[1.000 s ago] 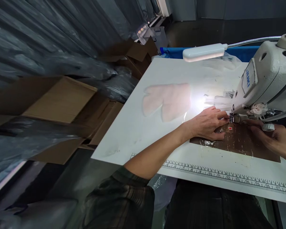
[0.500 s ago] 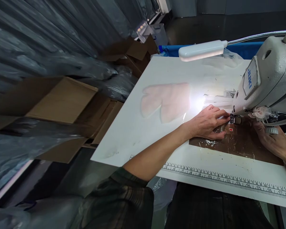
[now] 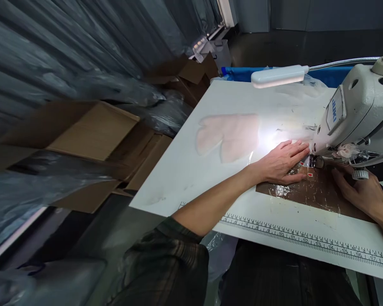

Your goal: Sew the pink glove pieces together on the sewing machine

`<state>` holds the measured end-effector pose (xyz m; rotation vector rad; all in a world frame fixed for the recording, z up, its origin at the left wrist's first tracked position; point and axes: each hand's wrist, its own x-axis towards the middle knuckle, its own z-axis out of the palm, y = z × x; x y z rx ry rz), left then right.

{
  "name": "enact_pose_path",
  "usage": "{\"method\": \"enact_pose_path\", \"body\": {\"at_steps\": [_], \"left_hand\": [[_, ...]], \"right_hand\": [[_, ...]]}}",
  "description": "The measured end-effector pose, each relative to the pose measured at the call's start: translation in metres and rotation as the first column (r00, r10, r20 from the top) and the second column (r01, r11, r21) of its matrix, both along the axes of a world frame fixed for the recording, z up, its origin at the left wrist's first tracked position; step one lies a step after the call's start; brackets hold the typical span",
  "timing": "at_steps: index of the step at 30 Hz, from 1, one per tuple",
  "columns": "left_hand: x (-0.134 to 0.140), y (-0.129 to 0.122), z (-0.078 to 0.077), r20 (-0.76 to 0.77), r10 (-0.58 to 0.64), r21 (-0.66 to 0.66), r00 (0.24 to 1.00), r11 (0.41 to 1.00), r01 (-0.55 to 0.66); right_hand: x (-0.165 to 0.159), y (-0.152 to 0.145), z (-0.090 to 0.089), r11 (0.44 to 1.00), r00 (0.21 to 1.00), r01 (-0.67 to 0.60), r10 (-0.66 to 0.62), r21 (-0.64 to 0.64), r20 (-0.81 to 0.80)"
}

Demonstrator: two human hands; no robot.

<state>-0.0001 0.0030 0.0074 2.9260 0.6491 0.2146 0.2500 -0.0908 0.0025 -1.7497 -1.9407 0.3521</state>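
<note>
We held our left hand (image 3: pixel 284 163) flat by the foot (image 3: pixel 313 161) of the sewing machine (image 3: pixel 357 112), fingers nearly together. Our right hand (image 3: pixel 360 189) reached in beneath its head; we couldn't tell whether those fingers gripped anything. The brown sheet (image 3: pixel 328 193) lay near the table's (image 3: pixel 166 187) ruled front edge, the pink cloth (image 3: pixel 230 134) nearer the left edge.

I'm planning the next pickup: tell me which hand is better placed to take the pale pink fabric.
Probably the left hand: it lies between the pale pink fabric and the presser foot. The right hand is farther off, across the presser foot.
</note>
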Motion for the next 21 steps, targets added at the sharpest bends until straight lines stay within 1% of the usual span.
{"method": "enact_pose_path", "body": {"at_steps": [3,5,8,12,14,16,19,21], "left_hand": [[0.0,-0.007,0.002,-0.046,0.121,0.041,0.992,0.992,-0.119],[0.001,-0.011,0.004,-0.059,0.18,0.073,0.982,0.982,-0.175],[0.002,-0.016,0.007,-0.065,0.194,0.097,0.979,0.978,-0.187],[-0.001,-0.012,0.007,-0.036,0.168,0.067,0.985,0.984,-0.166],[-0.004,-0.003,0.005,0.002,0.147,0.052,0.989,0.988,-0.147],[-0.008,0.011,0.006,0.07,0.154,0.065,0.986,0.985,-0.158],[-0.007,0.043,0.011,0.17,0.2,0.112,0.965,0.969,-0.22],[0.0,0.066,0.017,0.159,0.204,0.104,0.966,0.97,-0.222]], "right_hand": [[0.001,0.0,-0.004,1.0,0.999,0.001,-0.002,0.013,0.043],[0.002,-0.001,-0.008,0.999,0.997,-0.008,0.005,0.033,0.076],[0.001,-0.002,-0.011,0.996,0.99,-0.03,0.018,0.08,0.143],[-0.003,-0.006,-0.013,0.99,0.964,-0.066,0.03,0.128,0.265],[-0.005,-0.008,-0.014,0.986,0.952,-0.074,0.024,0.152,0.306],[-0.006,-0.009,-0.017,0.979,0.948,-0.089,0.028,0.181,0.316],[-0.006,-0.011,-0.023,0.967,0.949,-0.116,0.041,0.225,0.313],[-0.005,-0.011,-0.026,0.961,0.95,-0.114,0.031,0.251,0.311]]}}
